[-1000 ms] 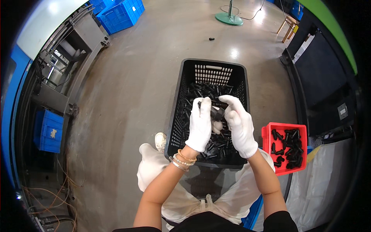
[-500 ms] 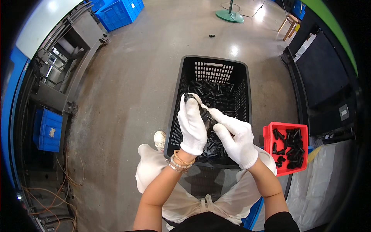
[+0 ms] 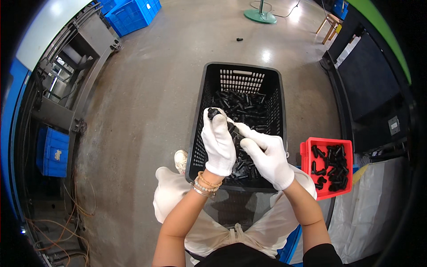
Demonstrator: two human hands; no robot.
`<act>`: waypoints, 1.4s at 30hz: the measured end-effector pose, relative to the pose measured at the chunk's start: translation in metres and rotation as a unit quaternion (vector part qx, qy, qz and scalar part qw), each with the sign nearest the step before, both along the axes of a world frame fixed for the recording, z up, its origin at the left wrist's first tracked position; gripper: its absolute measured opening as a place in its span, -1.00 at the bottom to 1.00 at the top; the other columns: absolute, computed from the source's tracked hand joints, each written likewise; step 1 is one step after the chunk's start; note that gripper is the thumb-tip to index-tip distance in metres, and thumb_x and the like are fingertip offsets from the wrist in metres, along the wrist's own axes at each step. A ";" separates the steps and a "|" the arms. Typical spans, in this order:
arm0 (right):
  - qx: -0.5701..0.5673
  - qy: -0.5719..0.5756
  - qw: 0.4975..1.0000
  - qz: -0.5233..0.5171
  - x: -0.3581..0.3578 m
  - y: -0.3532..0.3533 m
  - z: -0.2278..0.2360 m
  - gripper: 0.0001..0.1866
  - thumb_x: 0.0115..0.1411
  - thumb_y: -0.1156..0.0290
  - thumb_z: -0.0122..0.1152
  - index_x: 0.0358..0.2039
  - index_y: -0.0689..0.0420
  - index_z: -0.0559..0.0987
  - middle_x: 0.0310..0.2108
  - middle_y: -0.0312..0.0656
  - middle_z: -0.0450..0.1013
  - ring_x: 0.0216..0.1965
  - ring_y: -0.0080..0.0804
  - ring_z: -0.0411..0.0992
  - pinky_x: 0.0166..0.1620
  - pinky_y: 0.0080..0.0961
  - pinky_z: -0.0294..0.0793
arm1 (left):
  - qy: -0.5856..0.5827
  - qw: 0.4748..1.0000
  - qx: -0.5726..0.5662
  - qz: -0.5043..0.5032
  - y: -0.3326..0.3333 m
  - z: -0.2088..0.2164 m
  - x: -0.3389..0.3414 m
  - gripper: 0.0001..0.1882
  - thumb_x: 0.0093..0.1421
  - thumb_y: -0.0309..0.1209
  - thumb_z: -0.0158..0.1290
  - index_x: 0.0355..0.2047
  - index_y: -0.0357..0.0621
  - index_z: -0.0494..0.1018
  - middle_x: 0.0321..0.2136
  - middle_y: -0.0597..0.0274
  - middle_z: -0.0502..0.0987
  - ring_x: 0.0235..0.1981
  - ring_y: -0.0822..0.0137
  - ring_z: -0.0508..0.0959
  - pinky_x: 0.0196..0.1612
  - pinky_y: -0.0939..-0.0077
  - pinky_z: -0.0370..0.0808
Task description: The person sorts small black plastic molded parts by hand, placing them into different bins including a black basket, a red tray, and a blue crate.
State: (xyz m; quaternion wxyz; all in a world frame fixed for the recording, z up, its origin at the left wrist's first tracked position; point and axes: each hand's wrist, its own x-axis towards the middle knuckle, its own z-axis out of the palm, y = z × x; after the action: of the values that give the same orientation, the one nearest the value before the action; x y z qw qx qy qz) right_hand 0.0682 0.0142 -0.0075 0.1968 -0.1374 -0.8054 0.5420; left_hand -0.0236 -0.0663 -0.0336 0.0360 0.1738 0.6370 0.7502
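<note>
Both my hands wear white gloves and are held over a black slatted crate (image 3: 274, 78) in front of me. My left hand (image 3: 219, 144) is closed around a black plastic fitting (image 3: 213, 113), whose end shows above the thumb. With thumb and forefinger pinched close to that fitting, my right hand (image 3: 268, 155) grips something too small and hidden to make out. Many loose black fittings (image 3: 242, 101) lie heaped in the crate below. More black fittings (image 3: 340, 171) are in a red bin (image 3: 351, 160) to the right.
Machine frames stand at left (image 3: 95, 35) and right (image 3: 369, 80). Blue crates (image 3: 133, 18) sit at the far left, and a blue bin (image 3: 55, 151) stands nearer. One black piece (image 3: 239, 39) lies on the floor, short of a green round base (image 3: 260, 17). Loose cables (image 3: 73, 218) trail at lower left.
The whole view has shifted slightly, moving everything a little left. My left hand has turned the fitting a little; my right hand stays pinched beside it.
</note>
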 end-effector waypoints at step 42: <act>-0.374 -0.395 0.689 -0.478 0.189 0.319 -0.309 -0.77 0.13 0.24 -0.10 -0.38 0.08 0.49 -0.59 -0.04 0.50 -0.76 -0.16 0.30 -0.66 -0.05 0.11 | 0.381 0.858 -0.323 -0.119 -0.004 -0.008 0.003 -0.80 0.04 -0.28 0.11 -0.35 -0.05 0.44 -0.37 0.29 0.50 -0.25 0.25 0.46 -0.09 0.32 0.23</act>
State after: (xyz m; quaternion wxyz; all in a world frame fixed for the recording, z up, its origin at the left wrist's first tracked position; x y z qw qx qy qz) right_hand 0.2567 0.3332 -0.3164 0.0253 -0.7677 -0.3647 0.5263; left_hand -0.0210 -0.0700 -0.0411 -0.0664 0.4989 0.7818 0.3680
